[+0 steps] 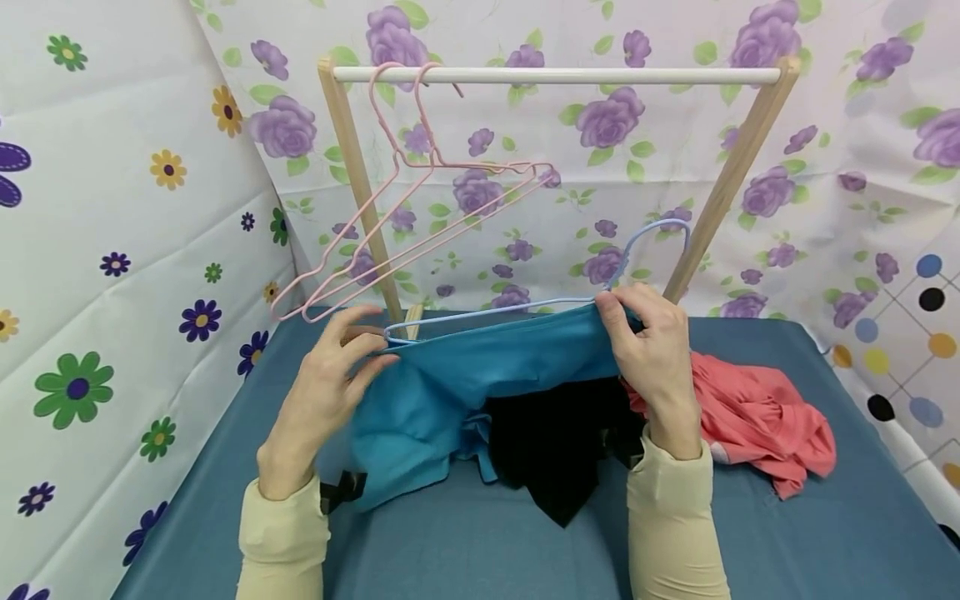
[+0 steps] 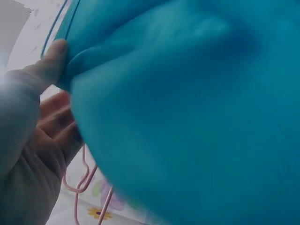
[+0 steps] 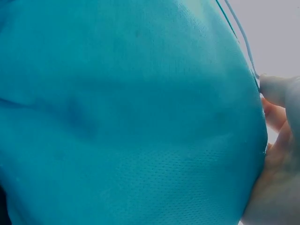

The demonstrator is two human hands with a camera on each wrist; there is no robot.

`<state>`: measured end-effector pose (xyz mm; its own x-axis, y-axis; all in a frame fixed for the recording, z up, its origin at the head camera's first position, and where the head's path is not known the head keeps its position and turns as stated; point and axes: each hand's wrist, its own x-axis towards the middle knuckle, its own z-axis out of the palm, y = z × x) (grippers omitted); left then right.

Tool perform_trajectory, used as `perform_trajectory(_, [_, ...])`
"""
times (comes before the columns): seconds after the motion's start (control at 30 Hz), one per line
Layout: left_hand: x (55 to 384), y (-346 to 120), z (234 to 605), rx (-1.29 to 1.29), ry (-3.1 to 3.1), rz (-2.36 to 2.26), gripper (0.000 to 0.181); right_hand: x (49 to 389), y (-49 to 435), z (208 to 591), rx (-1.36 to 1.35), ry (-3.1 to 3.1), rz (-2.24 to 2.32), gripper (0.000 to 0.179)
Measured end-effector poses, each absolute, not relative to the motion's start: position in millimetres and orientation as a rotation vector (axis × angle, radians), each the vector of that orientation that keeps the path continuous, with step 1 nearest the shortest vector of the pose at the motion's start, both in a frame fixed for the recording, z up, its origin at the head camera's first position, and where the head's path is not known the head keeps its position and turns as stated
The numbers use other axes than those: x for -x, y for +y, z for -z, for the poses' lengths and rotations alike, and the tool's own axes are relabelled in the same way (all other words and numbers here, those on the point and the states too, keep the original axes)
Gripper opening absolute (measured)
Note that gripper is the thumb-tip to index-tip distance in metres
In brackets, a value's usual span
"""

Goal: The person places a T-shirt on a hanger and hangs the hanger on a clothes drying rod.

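A teal garment (image 1: pixel 420 408) with a stitched top edge is stretched between both hands; the right wrist view shows small perforations in its fabric (image 3: pixel 173 173). Along that edge runs a light-blue wire hanger (image 1: pixel 487 312), its hook rising at the right. My left hand (image 1: pixel 322 375) pinches the garment's edge by the hanger's left end, thumb in front and the other fingers behind. With thumb and fingers my right hand (image 1: pixel 652 346) grips the edge and the hanger just below the hook. The garment's lower part hangs in folds over the table.
Two pink hangers (image 1: pixel 435 154) hang at the left of a rack with a white rail (image 1: pixel 555 76) and wooden legs. A black cloth (image 1: pixel 543 442) lies behind the teal garment. Right of it is a coral garment (image 1: pixel 772 408) on the blue-covered table (image 1: pixel 480 550).
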<state>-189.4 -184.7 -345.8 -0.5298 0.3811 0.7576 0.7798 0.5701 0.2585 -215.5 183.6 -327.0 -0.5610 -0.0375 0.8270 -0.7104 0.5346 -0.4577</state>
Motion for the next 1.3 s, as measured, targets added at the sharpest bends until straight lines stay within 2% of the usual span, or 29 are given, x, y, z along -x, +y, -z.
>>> perform_trajectory(0.33, [189.5,-180.1,349.1,0.839,-2.232,0.832,0.022,217.2,182.6,330.3,-0.639,-2.064,-1.003,0.019])
perform_trajectory(0.6, [192.9,-155.5,347.6,0.853,-2.282,0.738,0.025,221.4,167.6,333.9,-0.646,-1.997,-0.959,0.026])
perform_trajectory(0.87, [201.9,-127.3,345.4,0.888,-2.307,0.495,0.026,221.6,144.6,338.2,-0.694,-1.972,-0.946,0.015])
perform_trajectory(1.3, [216.4,-91.7,350.0,0.918,-2.270,0.614,0.022,221.3,129.1,343.5,-0.663,-2.068,-0.862,0.017])
